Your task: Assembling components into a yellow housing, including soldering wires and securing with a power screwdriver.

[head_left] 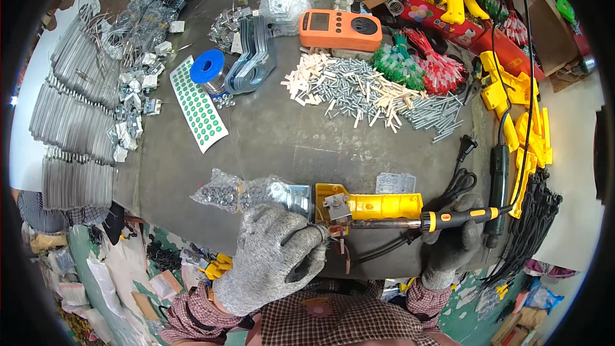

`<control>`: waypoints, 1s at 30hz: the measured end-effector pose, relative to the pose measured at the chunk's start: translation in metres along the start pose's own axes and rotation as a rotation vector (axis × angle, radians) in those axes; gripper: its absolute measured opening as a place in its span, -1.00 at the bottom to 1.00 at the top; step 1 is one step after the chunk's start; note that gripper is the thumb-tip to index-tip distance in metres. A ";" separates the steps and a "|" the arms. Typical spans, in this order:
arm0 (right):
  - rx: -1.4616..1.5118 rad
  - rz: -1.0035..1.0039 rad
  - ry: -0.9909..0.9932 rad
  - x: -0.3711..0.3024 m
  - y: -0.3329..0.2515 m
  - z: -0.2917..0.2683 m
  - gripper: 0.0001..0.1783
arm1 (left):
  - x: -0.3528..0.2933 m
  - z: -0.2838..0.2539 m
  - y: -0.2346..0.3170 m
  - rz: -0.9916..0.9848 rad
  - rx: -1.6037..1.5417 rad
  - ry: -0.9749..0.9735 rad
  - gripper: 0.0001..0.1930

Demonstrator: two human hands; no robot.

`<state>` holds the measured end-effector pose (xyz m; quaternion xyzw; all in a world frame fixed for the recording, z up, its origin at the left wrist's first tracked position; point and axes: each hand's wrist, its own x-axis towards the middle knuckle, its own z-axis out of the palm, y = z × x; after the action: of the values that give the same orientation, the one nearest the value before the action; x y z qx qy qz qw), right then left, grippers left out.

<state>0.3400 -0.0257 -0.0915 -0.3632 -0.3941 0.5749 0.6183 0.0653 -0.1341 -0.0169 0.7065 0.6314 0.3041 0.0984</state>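
My left hand (275,256), in a grey knit glove, has its fingertips pinched beside a small metal switch-like part (336,207). What they grip there is too small to make out. My right hand (451,243), also gloved, is wrapped round the black and yellow handle of a soldering iron (458,218). Its metal shaft points left, with the tip close to my left fingertips at the metal part and a short reddish lead (346,248). Behind the iron lies a yellow plastic housing half (387,205), joined to a shiny metal piece (298,198) on the left.
A blue solder spool (208,67), a sheet of green stickers (200,109) and an orange meter (339,30) stand farther back. Screws (359,86) lie heaped at centre back. Stacked metal plates (73,118) line the left. A black power screwdriver (498,186) hangs at right.
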 end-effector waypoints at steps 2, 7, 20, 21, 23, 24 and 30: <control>-0.026 -0.051 -0.023 0.004 0.001 -0.006 -0.60 | 0.001 0.001 0.001 -0.004 -0.005 -0.013 -0.70; -0.010 -0.048 0.034 0.004 -0.003 0.001 -0.63 | 0.002 0.004 0.001 -0.003 -0.012 -0.004 -0.63; -0.002 0.000 -0.097 0.010 -0.007 0.011 -0.59 | 0.003 0.004 0.002 0.011 0.064 -0.115 -0.68; -0.003 0.000 -0.096 0.011 -0.006 0.008 -0.59 | 0.004 0.004 0.003 -0.001 0.089 -0.142 -0.70; 0.001 0.003 -0.122 0.010 -0.004 0.001 -0.58 | 0.003 0.003 0.003 -0.004 0.088 -0.158 -0.70; 0.001 0.004 -0.121 0.009 -0.002 -0.001 -0.58 | 0.003 0.003 0.004 -0.006 0.087 -0.172 -0.69; -0.017 0.078 -0.005 0.004 -0.007 0.000 -0.52 | 0.002 0.009 0.002 0.010 0.126 -0.204 -0.69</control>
<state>0.3433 -0.0220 -0.0844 -0.3823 -0.3859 0.5961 0.5912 0.0722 -0.1306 -0.0226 0.7417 0.6324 0.1907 0.1163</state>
